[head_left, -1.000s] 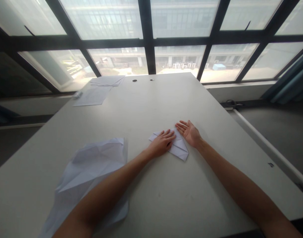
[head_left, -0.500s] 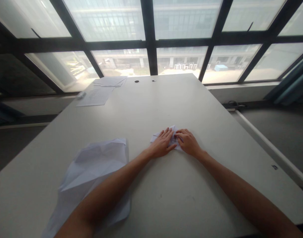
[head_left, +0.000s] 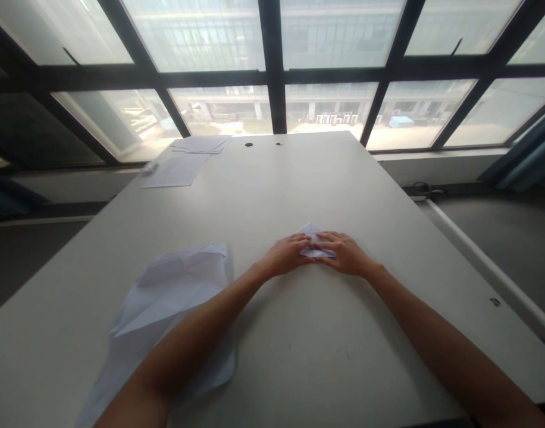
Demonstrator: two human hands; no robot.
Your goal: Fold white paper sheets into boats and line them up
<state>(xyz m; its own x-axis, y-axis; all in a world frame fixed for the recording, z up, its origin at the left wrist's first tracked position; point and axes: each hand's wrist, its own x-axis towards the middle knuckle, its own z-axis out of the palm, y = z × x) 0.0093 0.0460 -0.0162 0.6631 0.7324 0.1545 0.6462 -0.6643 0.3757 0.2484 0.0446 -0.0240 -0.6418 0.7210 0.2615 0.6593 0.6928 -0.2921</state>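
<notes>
A small folded white paper [head_left: 311,229] lies on the white table [head_left: 281,196], its pointed top showing beyond my fingers. My left hand [head_left: 287,254] grips its left side, thumb at the near edge and fingers over the top. From the right, my right hand [head_left: 345,254] holds the paper in the same way, thumb near and fingers on top. The fingertips of both hands almost meet at the middle of the paper. Much of the paper is hidden under the hands.
A large creased white sheet [head_left: 178,279] lies at the left, partly beneath my left forearm. Flat papers [head_left: 172,171] rest at the far left, beside a small blurred object [head_left: 150,169]. Two holes are near the far edge. Windows stand behind the table.
My left hand has moved from lying flat over the paper to gripping its left side. The right hand now grips the right side. The paper's shape shows turned, its point facing away.
</notes>
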